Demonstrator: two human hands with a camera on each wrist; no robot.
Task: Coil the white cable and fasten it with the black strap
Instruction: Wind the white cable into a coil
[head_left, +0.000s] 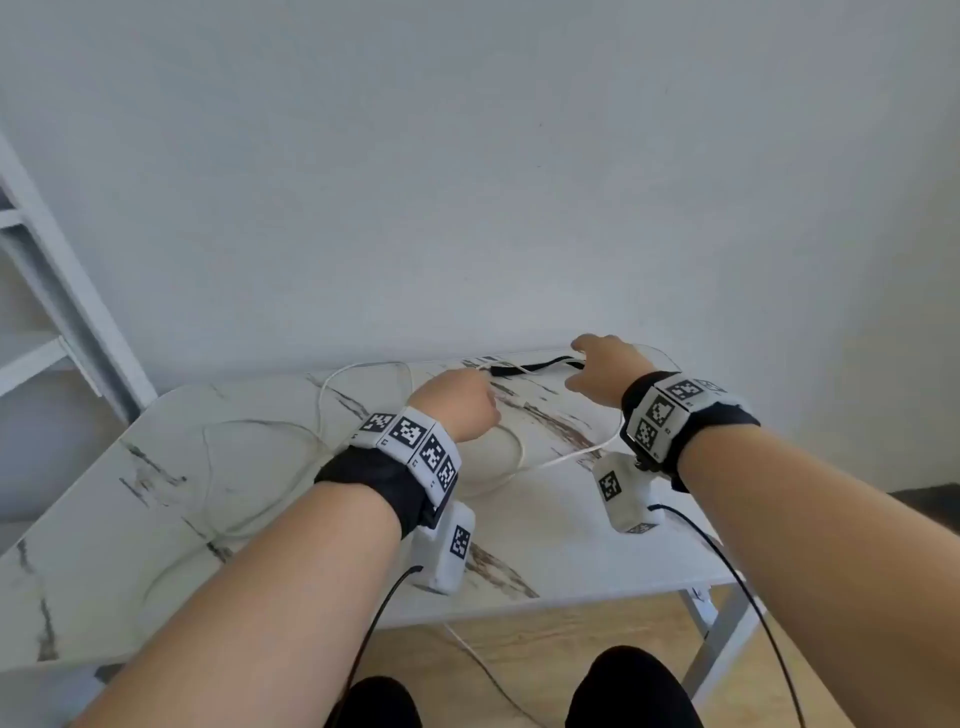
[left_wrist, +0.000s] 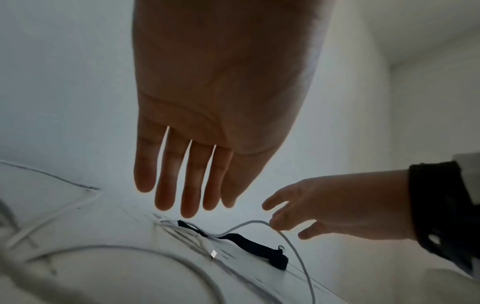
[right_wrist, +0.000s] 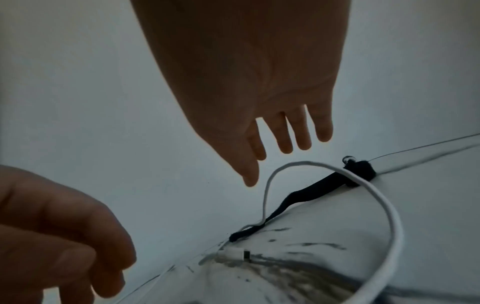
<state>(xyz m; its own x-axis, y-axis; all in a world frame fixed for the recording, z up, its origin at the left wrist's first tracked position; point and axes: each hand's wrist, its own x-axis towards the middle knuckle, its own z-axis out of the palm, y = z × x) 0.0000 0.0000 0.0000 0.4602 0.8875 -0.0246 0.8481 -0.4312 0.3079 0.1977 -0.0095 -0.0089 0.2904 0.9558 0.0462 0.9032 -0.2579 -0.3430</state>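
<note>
The white cable (head_left: 566, 457) sprawls in loose loops over the marble table (head_left: 156, 545). One stretch rises in an arc (right_wrist: 298, 163) over the black strap (head_left: 535, 366), which lies flat near the far edge. The cable's plug (right_wrist: 236, 254) rests beside the strap's left end. My right hand (head_left: 597, 374) hovers over the strap's right end with relaxed fingers (right_wrist: 285, 144) just above the arc; I cannot tell whether they touch it. Just short of the strap's left end hangs my left hand (left_wrist: 192, 185), fingers straight and holding nothing.
A wall stands right behind the table's far edge. A white ladder-like frame (head_left: 57, 291) leans at the left. Black leads (head_left: 727, 566) run from the wrist cameras past the table's front edge. Wooden floor (head_left: 571, 623) and my knees lie below.
</note>
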